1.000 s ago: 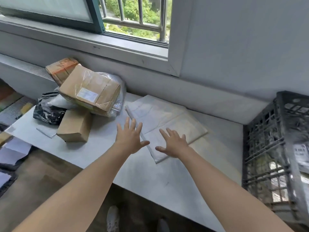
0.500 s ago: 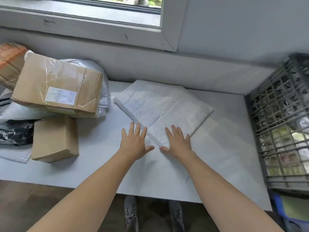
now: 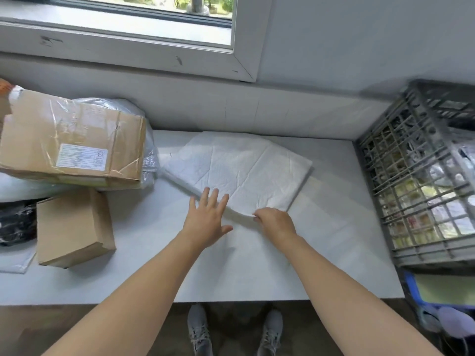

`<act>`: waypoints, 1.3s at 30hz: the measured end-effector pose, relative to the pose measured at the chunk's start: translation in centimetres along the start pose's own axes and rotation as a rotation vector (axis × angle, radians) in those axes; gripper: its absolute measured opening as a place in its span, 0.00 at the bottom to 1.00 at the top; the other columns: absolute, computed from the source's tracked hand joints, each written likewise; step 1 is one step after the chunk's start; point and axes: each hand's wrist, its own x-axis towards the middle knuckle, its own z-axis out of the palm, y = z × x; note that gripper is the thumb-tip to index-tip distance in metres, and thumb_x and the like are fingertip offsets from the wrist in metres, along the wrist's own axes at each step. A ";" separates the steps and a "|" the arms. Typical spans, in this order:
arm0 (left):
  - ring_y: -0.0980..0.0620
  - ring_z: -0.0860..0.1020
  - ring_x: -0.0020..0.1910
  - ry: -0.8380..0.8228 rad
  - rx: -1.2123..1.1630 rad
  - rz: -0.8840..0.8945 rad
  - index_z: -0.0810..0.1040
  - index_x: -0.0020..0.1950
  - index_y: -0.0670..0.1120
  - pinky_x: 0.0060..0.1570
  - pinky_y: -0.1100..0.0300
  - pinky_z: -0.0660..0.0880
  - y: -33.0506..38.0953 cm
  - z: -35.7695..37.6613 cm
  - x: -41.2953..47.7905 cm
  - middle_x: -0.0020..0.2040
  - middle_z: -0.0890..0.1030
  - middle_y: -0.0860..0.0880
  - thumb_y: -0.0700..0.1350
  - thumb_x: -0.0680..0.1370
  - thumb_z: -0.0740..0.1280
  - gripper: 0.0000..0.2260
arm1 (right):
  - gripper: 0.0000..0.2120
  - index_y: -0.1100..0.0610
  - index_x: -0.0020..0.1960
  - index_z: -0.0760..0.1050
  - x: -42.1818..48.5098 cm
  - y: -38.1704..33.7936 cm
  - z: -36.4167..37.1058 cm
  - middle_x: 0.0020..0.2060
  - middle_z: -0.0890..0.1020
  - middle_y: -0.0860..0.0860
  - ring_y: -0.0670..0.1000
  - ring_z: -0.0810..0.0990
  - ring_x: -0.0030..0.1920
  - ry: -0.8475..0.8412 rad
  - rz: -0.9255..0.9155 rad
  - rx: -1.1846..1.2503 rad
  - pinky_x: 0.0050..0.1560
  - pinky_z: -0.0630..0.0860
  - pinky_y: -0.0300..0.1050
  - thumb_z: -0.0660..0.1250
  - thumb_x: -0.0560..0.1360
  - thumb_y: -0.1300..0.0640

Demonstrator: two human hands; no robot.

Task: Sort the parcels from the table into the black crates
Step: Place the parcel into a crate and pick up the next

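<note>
Black crate (image 3: 421,176) right, cut off, contents blurred. Right hand (image 3: 276,222) grip pinching white parcel (image 3: 239,168) near edge; left hand (image 3: 205,219) flat, open.

Your arms are bare from the elbows down, with no sleeves, watch or rings showing on the left hand (image 3: 205,222) or the right hand (image 3: 276,223). Near the bottom edge, you wear grey lace-up trainers (image 3: 199,330) (knit uppers, pale laces).

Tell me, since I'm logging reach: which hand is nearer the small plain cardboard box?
Left. The left hand lies flat on the table right of the small plain cardboard box; the right hand is farther right, gripping the white padded parcel.
</note>
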 end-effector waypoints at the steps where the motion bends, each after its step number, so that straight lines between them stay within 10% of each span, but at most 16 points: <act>1: 0.42 0.45 0.80 0.019 0.006 0.017 0.45 0.80 0.49 0.73 0.43 0.54 0.2 -0.8 0.1 0.81 0.48 0.44 0.65 0.79 0.57 0.38 | 0.11 0.55 0.56 0.78 0.2 0.2 -1.3 0.54 0.81 0.54 0.58 0.77 0.56 -0.021 0.007 0.055 0.47 0.68 0.47 0.58 0.82 0.54; 9: 0.46 0.58 0.77 0.176 -0.100 0.032 0.56 0.79 0.53 0.70 0.44 0.56 2.3 -7.6 1.4 0.71 0.71 0.50 0.58 0.82 0.60 0.28 | 0.07 0.51 0.45 0.78 -1.3 2.5 -15.6 0.43 0.79 0.47 0.51 0.76 0.47 -0.256 -0.156 0.121 0.43 0.68 0.43 0.65 0.80 0.51; 12: 0.46 0.76 0.58 0.265 -0.142 0.011 0.74 0.66 0.52 0.47 0.56 0.66 2.9 -10.9 1.8 0.55 0.82 0.50 0.56 0.83 0.59 0.15 | 0.07 0.51 0.44 0.78 -2.5 3.5 -20.1 0.39 0.77 0.44 0.50 0.75 0.44 -0.251 -0.173 0.104 0.40 0.68 0.44 0.66 0.79 0.51; 19: 0.42 0.73 0.41 0.372 -0.404 -0.139 0.70 0.40 0.48 0.32 0.56 0.61 3.3 -18.2 2.2 0.36 0.74 0.49 0.54 0.82 0.62 0.14 | 0.40 0.60 0.49 0.78 -4.8 5.0 -27.5 0.48 0.82 0.59 0.60 0.79 0.50 0.048 -0.147 0.461 0.56 0.75 0.54 0.52 0.70 0.23; 26: 0.47 0.71 0.36 0.388 -0.777 -0.104 0.75 0.40 0.44 0.35 0.56 0.65 1.5 -23.2 2.0 0.34 0.74 0.50 0.49 0.81 0.66 0.13 | 0.09 0.50 0.53 0.74 -4.2 5.2 -30.9 0.44 0.82 0.49 0.53 0.81 0.44 0.451 -0.182 0.582 0.40 0.76 0.48 0.68 0.77 0.47; 39: 0.51 0.66 0.36 0.645 -1.158 -0.076 0.73 0.45 0.30 0.32 0.58 0.61 -1.3 -25.7 -0.8 0.37 0.70 0.45 0.39 0.82 0.63 0.12 | 0.18 0.52 0.62 0.71 -1.9 4.2 -32.5 0.50 0.80 0.50 0.53 0.77 0.48 0.604 -0.070 0.373 0.43 0.68 0.46 0.66 0.78 0.43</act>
